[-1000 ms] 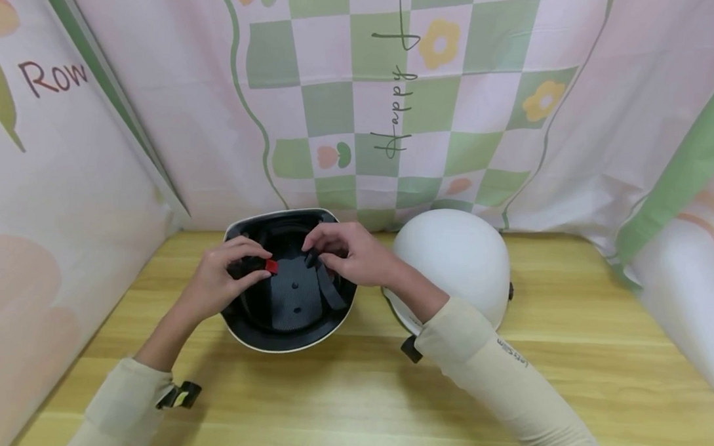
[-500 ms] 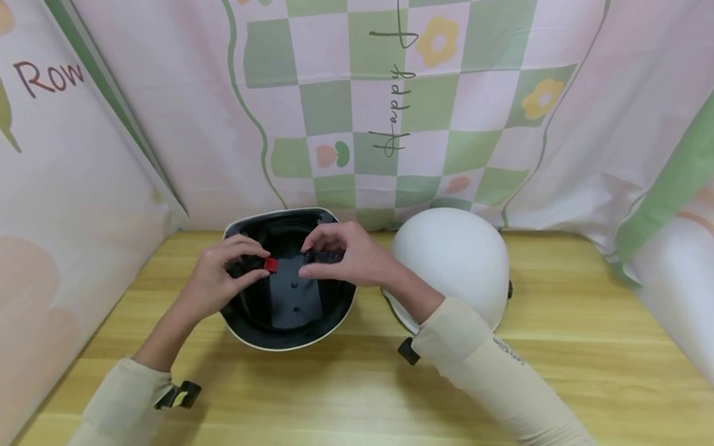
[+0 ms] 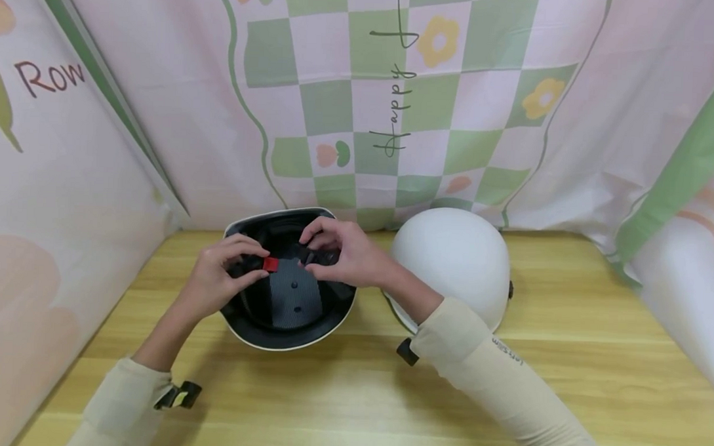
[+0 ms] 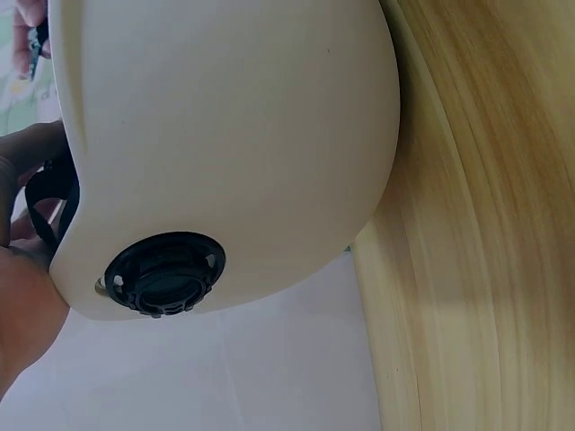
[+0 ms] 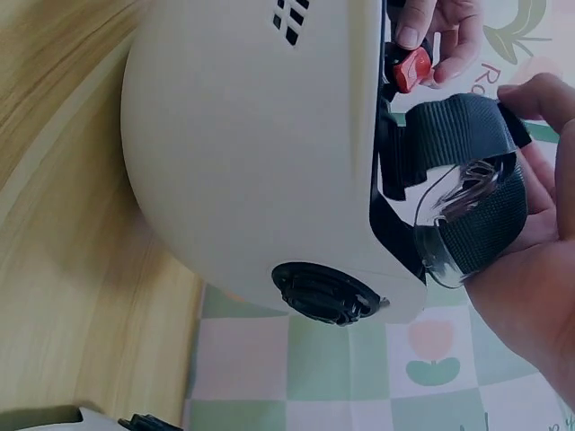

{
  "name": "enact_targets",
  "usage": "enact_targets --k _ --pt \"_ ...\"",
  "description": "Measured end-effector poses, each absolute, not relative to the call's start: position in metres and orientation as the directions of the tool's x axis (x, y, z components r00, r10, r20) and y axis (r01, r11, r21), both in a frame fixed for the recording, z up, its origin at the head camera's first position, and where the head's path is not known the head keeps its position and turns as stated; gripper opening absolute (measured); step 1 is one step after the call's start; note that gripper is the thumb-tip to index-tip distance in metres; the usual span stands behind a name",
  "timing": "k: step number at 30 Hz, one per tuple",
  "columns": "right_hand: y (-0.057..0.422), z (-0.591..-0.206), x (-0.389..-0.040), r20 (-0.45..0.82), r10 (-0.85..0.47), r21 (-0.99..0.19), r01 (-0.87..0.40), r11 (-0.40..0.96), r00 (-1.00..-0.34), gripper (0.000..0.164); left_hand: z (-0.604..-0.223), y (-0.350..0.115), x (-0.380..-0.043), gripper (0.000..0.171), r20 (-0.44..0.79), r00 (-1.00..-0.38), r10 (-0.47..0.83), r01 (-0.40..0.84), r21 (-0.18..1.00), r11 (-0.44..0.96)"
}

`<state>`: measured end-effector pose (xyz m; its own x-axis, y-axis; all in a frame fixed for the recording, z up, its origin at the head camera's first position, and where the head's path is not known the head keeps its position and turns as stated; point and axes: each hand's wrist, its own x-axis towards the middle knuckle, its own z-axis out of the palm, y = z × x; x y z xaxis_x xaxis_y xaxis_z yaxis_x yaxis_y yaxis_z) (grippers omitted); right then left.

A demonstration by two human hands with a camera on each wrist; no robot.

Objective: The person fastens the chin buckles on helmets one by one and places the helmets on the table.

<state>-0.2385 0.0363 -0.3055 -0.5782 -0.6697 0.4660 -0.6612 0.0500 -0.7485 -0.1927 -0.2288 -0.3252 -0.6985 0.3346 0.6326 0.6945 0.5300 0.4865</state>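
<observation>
An upturned cream helmet (image 3: pixel 282 344) lies on the table with its black lining (image 3: pixel 292 306) facing up. Over its left side, my left hand (image 3: pixel 216 277) pinches the red buckle (image 3: pixel 270 264) of the chin strap between thumb and fingers. The same red buckle (image 5: pixel 411 70) shows in the right wrist view. My right hand (image 3: pixel 358 254) holds the other black strap (image 5: pixel 463 130), which loops between thumb and fingers; a clear plastic piece (image 5: pixel 458 202) shows at this loop. The two strap ends are apart. In the left wrist view, the helmet shell hides most of the left hand.
A second white helmet (image 3: pixel 450 269) stands dome up on the wooden table (image 3: pixel 339 406), close behind my right forearm. Black round side fittings (image 5: pixel 325 293) protrude from the upturned helmet. A patterned curtain (image 3: pixel 432 107) hangs along the table's back edge.
My right fingers have shifted their hold on the black strap; its hanging end has come up into the hand. The left hand with the red buckle has stayed nearly still.
</observation>
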Motion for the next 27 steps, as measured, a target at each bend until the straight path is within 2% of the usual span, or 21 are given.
enact_targets --k 7,15,22,27 --pt "0.0347 -0.3070 -0.2376 0.455 -0.665 -0.745 -0.662 0.080 -0.592 0.023 -0.3263 -0.2300 -0.1916 0.031 0.610 -0.723 0.326 0.680 0.541 0.496" --pt "0.0347 -0.3115 -0.2392 0.528 -0.618 -0.693 -0.716 0.082 -0.582 0.024 -0.3268 -0.2321 -0.1911 0.032 0.605 -0.724 0.332 0.680 0.547 0.488" --pt "0.0316 -0.3120 -0.2382 0.512 -0.595 -0.738 -0.672 0.063 -0.619 0.025 -0.3264 -0.2313 -0.1926 0.030 0.615 -0.720 0.320 0.691 0.595 0.411" --pt "0.0300 -0.3125 -0.2384 0.522 -0.605 -0.739 -0.673 0.031 -0.602 0.023 -0.3258 -0.2305 -0.1929 0.028 0.614 -0.725 0.312 0.687 0.619 0.380"
